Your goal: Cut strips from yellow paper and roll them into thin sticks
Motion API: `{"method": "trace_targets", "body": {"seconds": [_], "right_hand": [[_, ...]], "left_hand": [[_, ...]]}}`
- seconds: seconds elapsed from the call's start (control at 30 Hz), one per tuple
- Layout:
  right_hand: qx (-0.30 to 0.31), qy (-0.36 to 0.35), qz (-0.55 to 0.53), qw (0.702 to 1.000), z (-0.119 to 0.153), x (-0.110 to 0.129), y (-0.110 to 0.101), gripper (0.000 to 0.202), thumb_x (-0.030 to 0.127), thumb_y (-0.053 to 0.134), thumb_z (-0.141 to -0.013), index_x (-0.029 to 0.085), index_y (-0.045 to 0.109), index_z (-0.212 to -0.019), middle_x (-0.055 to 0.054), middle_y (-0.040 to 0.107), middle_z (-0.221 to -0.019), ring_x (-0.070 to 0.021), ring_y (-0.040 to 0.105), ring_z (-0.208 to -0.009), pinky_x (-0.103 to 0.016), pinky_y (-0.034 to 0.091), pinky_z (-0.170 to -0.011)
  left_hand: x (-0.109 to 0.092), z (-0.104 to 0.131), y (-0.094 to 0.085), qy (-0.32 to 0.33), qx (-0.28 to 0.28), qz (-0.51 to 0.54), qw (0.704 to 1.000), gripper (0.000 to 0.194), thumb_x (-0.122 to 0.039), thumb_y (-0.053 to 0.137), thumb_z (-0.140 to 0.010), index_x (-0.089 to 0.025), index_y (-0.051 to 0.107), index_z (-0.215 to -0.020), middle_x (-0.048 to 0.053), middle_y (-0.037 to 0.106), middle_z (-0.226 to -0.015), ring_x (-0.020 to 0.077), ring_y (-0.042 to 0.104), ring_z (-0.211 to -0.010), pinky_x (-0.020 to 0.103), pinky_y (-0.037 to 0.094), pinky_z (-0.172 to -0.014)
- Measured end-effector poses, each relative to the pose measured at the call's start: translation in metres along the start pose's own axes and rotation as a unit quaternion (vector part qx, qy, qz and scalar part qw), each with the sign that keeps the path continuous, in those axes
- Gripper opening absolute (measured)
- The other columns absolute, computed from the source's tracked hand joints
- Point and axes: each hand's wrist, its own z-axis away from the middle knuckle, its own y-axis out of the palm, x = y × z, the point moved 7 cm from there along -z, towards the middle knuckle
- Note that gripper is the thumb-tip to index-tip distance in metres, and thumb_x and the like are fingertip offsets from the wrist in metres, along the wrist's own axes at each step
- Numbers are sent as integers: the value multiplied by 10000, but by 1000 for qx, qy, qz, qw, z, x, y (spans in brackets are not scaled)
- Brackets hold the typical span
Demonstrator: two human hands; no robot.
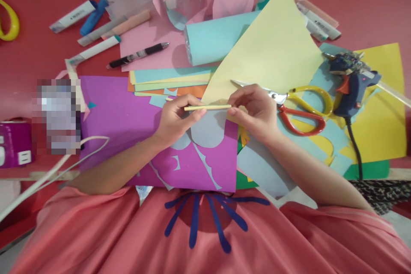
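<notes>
Between my two hands stretches a thin pale yellow paper strip (212, 107), seen edge-on and possibly folded. My left hand (178, 119) pinches its left end between thumb and fingers. The right end is in the closed fingertips of my right hand (255, 113). Below the strip, light blue paper pieces (208, 130) with rounded edges lie on a purple sheet (109, 115). Scissors (302, 100) with one yellow and one red handle rest just right of my right hand, their blades partly hidden behind it. A large pale yellow sheet (272, 43) spreads beyond my hands.
A blue hot glue gun (351, 90) with its cord stands at the right on coloured paper. A blue-wrapped cylinder (218, 36), a black pen (138, 55) and several markers (73, 16) lie farther back. At left are a blurred-out device (61, 115) and a white cable (48, 171).
</notes>
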Motion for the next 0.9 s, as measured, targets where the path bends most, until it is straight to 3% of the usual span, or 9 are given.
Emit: {"method": "trace_targets", "body": {"seconds": [0.1, 0.2, 0.33, 0.5, 0.7, 0.9], "right_hand": [[68, -17, -3, 998, 1, 3, 10, 340, 541, 756, -834, 222, 724, -947, -29, 744, -845, -143, 686, -733, -290, 575, -657], [97, -32, -2, 995, 3, 6, 15, 263, 468, 706, -900, 216, 783, -911, -56, 785, -873, -154, 713, -764, -296, 577, -683], [83, -9, 1, 997, 4, 1, 14, 251, 465, 736, -873, 231, 817, -913, -48, 786, -848, -160, 702, -737, -304, 564, -660], [67, -8, -8, 998, 4, -1, 10, 176, 406, 767, -854, 253, 831, -912, -33, 784, -831, -157, 702, -733, -305, 567, -676], [65, -9, -13, 998, 3, 0, 10, 163, 407, 780, -838, 264, 835, -892, -27, 793, -821, -155, 708, -718, -311, 578, -674], [70, 18, -7, 997, 2, -1, 9, 180, 413, 788, -825, 248, 837, -881, -27, 792, -803, -145, 693, -689, -295, 561, -643]], "left_hand": [[-3, 1, 6, 17, 29, 15, 999, 184, -346, 709, -816, -200, 668, -709, -21, 657, -654, 92, 560, -593, 227, 426, -543], [-3, 2, 10, 13, 48, 12, 999, 168, -346, 711, -815, -195, 706, -742, -11, 685, -673, 88, 560, -590, 218, 423, -538], [0, 4, 11, -11, 51, 5, 999, 212, -402, 722, -807, -192, 750, -796, 9, 737, -711, 94, 575, -577, 214, 431, -511], [2, 6, 9, -22, 47, 6, 999, 199, -399, 713, -828, -222, 794, -871, 28, 805, -856, 146, 708, -721, 250, 549, -643], [4, 8, 8, -27, 55, -13, 998, 278, -478, 695, -845, -241, 810, -934, 44, 816, -918, 179, 751, -810, 280, 601, -718], [-1, 6, 7, 6, 46, -11, 999, 203, -403, 698, -841, -250, 816, -904, 34, 822, -905, 164, 748, -781, 280, 599, -729]]}}
